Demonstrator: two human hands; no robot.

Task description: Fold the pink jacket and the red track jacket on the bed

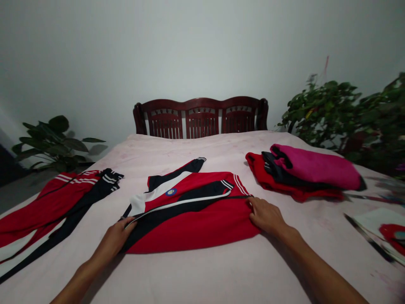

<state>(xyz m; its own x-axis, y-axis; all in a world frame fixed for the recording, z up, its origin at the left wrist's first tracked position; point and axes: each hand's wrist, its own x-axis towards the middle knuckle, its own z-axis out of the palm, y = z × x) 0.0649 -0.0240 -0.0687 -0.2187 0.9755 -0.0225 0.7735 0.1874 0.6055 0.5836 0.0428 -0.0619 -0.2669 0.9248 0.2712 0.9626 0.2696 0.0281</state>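
Note:
A red, black and white track jacket (193, 211) lies partly folded on the pale pink bed (202, 274) in front of me. My left hand (115, 236) pinches its collar end at the left edge, fingers closed on the cloth. My right hand (265, 215) grips the striped hem at the jacket's right edge, fingers curled into the fabric. A sleeve with white stripes lies folded across the jacket's front, and a round blue badge shows on the chest.
Red and black track trousers (53, 202) lie spread at the left. A folded stack of magenta, black and red garments (306, 173) sits at the right. Another garment (384, 230) lies at the far right edge. A dark wooden headboard (201, 116) and leafy plants (344, 114) stand behind.

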